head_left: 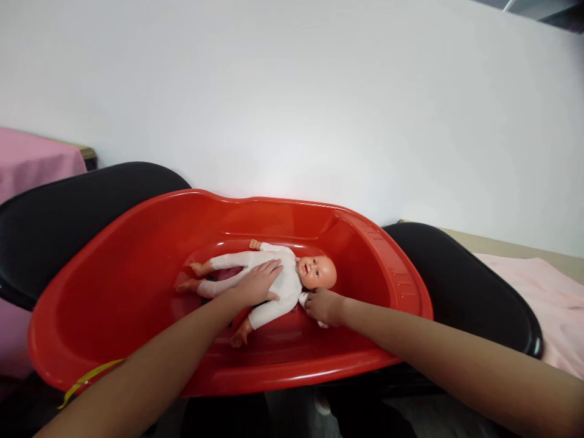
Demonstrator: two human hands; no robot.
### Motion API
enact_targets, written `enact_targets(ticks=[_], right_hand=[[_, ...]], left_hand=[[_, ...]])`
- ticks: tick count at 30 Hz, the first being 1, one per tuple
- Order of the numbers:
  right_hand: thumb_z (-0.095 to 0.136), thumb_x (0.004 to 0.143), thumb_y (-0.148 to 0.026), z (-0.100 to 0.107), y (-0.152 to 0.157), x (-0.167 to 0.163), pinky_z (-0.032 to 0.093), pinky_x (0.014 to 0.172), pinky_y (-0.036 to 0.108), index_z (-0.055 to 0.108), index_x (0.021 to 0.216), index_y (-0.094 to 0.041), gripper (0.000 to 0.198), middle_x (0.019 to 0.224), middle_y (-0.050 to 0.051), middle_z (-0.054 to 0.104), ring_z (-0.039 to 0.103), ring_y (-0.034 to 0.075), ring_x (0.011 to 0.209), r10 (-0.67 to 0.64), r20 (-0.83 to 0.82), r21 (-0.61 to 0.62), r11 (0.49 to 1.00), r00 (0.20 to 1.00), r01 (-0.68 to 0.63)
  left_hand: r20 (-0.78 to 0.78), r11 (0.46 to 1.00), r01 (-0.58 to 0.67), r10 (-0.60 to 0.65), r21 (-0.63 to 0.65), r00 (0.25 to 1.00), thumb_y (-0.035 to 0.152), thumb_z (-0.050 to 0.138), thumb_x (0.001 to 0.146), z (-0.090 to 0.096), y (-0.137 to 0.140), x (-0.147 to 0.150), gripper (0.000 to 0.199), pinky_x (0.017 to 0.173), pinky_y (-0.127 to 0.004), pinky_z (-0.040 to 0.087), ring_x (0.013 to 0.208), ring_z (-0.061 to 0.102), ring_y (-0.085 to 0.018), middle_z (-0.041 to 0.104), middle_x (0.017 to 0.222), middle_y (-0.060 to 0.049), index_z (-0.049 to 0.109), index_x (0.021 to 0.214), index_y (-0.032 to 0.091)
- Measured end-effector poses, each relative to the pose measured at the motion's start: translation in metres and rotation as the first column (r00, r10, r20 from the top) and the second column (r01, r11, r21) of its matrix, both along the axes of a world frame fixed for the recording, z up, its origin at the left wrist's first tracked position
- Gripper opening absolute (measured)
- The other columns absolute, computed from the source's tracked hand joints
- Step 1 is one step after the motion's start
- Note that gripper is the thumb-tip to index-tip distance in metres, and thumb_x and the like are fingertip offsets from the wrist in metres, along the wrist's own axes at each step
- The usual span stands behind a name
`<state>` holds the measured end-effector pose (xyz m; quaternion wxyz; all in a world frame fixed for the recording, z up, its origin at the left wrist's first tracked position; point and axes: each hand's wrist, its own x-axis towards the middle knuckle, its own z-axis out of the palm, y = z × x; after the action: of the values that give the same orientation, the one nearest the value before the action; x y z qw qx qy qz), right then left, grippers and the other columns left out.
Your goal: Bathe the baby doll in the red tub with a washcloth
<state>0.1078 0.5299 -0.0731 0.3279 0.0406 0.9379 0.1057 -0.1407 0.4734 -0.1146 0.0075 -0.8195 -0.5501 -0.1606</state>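
Note:
A baby doll (288,277) with a white cloth body and hard plastic head, hands and feet lies on its back in a red baby bathtub (114,274), head to the right. My left hand (261,283) rests on the doll's belly, fingers stretched out. Beside the doll's head and shoulder, my right hand (325,306) has its fingers curled around a small white cloth (303,298); part of the cloth is hidden under the hand.
Black rounded surfaces (86,219) support the tub on both sides. Pink cloth (36,161) covers a table at left, paler pink cloth (552,304) one at right. A yellow strap (89,377) hangs at the tub's near-left rim. A white wall (292,97) stands behind.

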Motion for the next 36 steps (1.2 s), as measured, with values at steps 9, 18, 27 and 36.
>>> enact_targets(ticks=[9,18,27,36], right_hand=[[0.054,0.101,-0.018,0.033,0.002,0.022,0.040,0.102,0.043,0.070,0.112,-0.017,0.020,0.117,0.008,0.070,0.056,0.026,0.114,0.181,-0.316,0.062,0.983,0.931,-0.170],[0.075,0.085,-0.020,0.017,0.023,0.036,0.042,0.100,0.043,0.079,0.097,-0.017,0.013,0.109,0.014,0.075,0.058,0.035,0.120,-0.270,0.025,-0.002,0.963,0.962,0.270],[0.065,0.086,-0.014,0.033,0.000,0.028,0.045,0.084,0.031,0.075,0.108,-0.020,0.026,0.109,0.009,0.075,0.067,0.027,0.104,-0.338,0.021,-0.369,0.872,0.941,0.322],[0.079,0.080,-0.044,0.018,0.005,0.013,0.050,0.069,0.024,0.066,0.098,-0.015,0.036,0.088,0.002,0.070,0.066,0.016,0.077,-0.753,0.018,-0.799,0.384,0.658,0.462]], left_hand=[[-0.237,0.968,0.247,-0.233,0.034,0.943,0.050,0.071,0.086,-0.018,-0.017,0.033,0.080,0.123,-0.061,-0.002,0.154,0.021,-0.033,0.034,0.165,-0.014,0.044,0.153,0.016],[-0.361,0.961,0.248,-0.190,0.122,0.913,0.022,0.051,0.099,-0.023,-0.010,0.033,0.052,0.118,-0.068,0.019,0.151,0.031,-0.032,0.039,0.164,-0.010,0.048,0.151,0.022],[-0.299,0.978,-0.032,0.095,0.208,0.949,0.016,0.048,0.101,0.003,0.005,0.009,0.046,0.113,-0.054,0.037,0.140,0.048,-0.031,0.052,0.154,-0.011,0.056,0.146,0.023],[-0.058,0.925,-0.293,0.316,0.243,0.947,0.016,0.047,0.099,0.044,0.012,-0.001,0.038,0.108,-0.047,0.041,0.124,0.056,-0.030,0.064,0.136,-0.014,0.061,0.134,0.015]])
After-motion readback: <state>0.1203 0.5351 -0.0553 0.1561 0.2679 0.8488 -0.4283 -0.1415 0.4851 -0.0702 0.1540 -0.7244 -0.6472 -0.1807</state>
